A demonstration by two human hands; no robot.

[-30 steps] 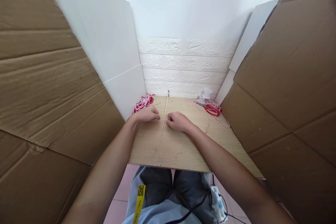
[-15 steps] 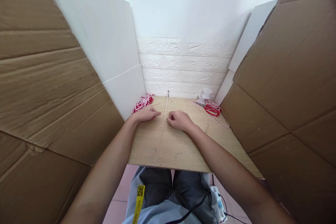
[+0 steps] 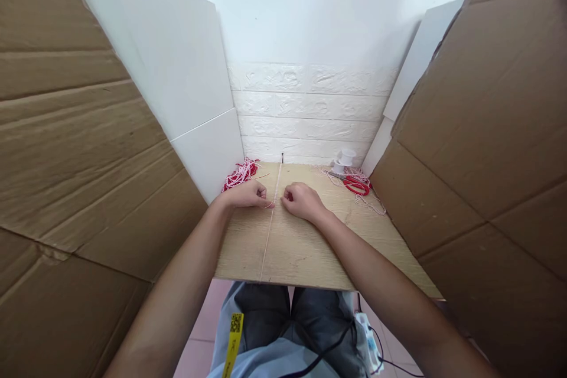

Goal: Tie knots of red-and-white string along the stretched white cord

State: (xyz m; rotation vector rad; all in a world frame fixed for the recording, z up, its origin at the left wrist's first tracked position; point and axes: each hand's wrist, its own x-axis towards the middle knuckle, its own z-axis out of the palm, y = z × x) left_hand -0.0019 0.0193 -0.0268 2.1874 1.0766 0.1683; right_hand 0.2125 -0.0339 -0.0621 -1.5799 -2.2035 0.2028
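Observation:
A thin pale cord (image 3: 266,242) runs taut across the wooden tabletop, from a small dark hook (image 3: 282,157) by the wall to the front edge. On its left side, my left hand (image 3: 248,194) is closed in a pinch, thumb and forefinger tips touching the cord. A fine white string shows at those fingertips. Just right of the cord, my right hand (image 3: 303,201) is curled with thumb and forefinger pressed together. Whatever lies in that pinch is too small to make out. The upper stretch of the cord looks thicker, with a twisted or knotted surface.
A red and white string bundle (image 3: 240,173) lies at the back left of the tabletop (image 3: 310,260). Red-handled scissors (image 3: 357,185), white spools (image 3: 346,157) and loose pink string sit at the back right. Cardboard walls (image 3: 478,130) flank both sides.
My left hand's fingertips have moved slightly down and right, onto the cord, bringing the fine string with them. My right hand stays nearly in place.

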